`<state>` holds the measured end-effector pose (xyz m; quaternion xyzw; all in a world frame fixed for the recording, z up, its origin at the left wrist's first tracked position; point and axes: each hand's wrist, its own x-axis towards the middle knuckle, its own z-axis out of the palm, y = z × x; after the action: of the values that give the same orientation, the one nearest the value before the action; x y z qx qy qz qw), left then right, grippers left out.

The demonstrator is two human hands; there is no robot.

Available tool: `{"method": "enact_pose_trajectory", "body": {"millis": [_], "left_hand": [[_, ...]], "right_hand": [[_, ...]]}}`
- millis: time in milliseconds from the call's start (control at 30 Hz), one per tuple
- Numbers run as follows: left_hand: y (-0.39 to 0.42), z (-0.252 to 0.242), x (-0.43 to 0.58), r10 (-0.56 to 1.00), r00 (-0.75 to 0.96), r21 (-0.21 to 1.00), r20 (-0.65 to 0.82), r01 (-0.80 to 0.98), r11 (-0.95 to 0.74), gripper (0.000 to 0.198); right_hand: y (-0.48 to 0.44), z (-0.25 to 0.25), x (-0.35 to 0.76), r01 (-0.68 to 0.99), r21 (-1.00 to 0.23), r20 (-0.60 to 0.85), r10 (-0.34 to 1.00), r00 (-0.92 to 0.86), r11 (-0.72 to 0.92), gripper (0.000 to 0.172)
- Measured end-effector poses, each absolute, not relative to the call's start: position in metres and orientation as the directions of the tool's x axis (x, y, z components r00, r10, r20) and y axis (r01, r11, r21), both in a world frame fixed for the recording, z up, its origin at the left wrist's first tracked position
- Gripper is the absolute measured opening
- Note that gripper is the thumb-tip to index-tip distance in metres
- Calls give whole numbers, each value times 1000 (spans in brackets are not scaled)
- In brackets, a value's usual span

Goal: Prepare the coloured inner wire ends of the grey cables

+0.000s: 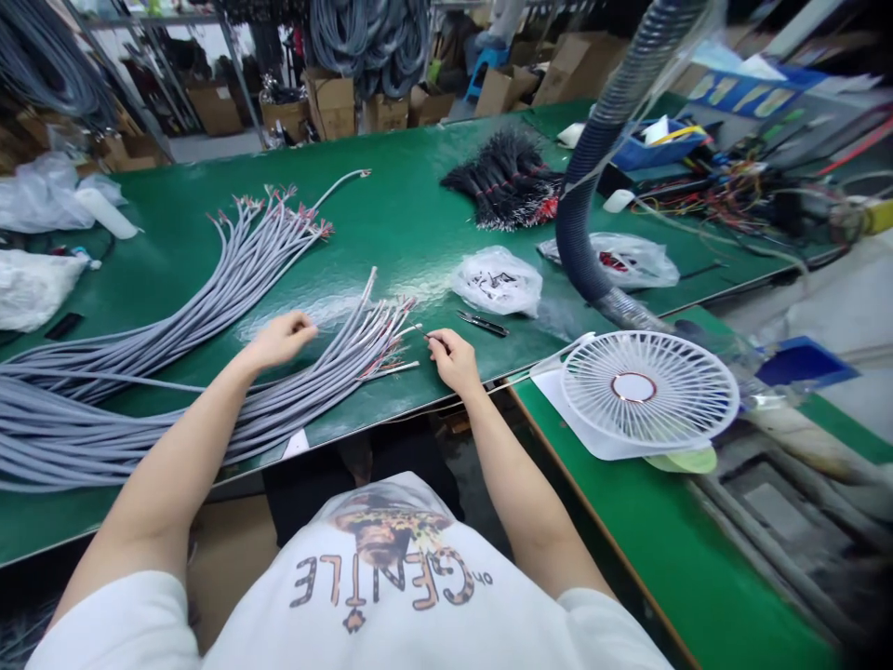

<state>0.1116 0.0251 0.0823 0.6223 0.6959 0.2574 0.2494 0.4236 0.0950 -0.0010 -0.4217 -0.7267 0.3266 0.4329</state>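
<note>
Hands at work: left hand (281, 340) half curled, empty, just over grey cable bundle (307, 383); right hand (455, 361) pinching thin wire end (420, 328), black-handled snips (483, 324) just beside

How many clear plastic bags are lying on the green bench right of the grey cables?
2: one clear plastic bag beside the black-handled tool, left of the ribbed hose; another clear plastic bag right of that hose. Others could be hidden.

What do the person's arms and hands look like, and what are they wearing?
The left hand and right hand are bare, with no gloves, and the forearms are uncovered. A white short-sleeved T-shirt has a printed graphic and the dark-outlined word GENTLE.
</note>
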Motion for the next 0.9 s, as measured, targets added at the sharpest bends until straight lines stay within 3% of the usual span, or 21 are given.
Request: {"method": "enact_pose_trajectory", "body": {"millis": [67, 133, 267, 367, 500, 600, 700, 767, 900], "left_hand": [[24, 99, 106, 965, -257, 786, 58, 608, 114, 27], [24, 121, 105, 949, -296, 854, 113, 517, 60, 31], [26, 168, 131, 991, -110, 865, 82, 502, -16, 38], [31, 186, 168, 986, 163, 818, -18, 570, -80, 41], [36, 166, 206, 890, 423, 872, -170, 485, -63, 46], [33, 133, 210, 883, 401, 932, -243, 349, 98, 47], [27, 108, 207, 901, 353, 957, -252, 228, 178, 49], [21, 100, 209, 922, 317, 963, -224, 215, 160, 50], [12, 95, 222, 963, 244, 934, -118, 357, 24, 49]], "right_hand": [[95, 0, 423, 312, -857, 339, 904, -260, 410, 21], [95, 1, 423, 290, -872, 326, 911, -253, 393, 22], [95, 3, 422, 225, -890, 349, 910, -224, 396, 25], [94, 6, 422, 175, -904, 364, 917, -161, 390, 26], [81, 12, 429, 62, -948, 310, 951, -26, 311, 24], [54, 20, 440, 1, -969, 248, 969, 3, 248, 22], [21, 29, 451, 69, -969, 234, 970, -68, 239, 22], [3, 36, 455, 123, -958, 244, 963, -117, 258, 23], [-17, 46, 450, 164, -950, 242, 959, -148, 265, 27]]}}
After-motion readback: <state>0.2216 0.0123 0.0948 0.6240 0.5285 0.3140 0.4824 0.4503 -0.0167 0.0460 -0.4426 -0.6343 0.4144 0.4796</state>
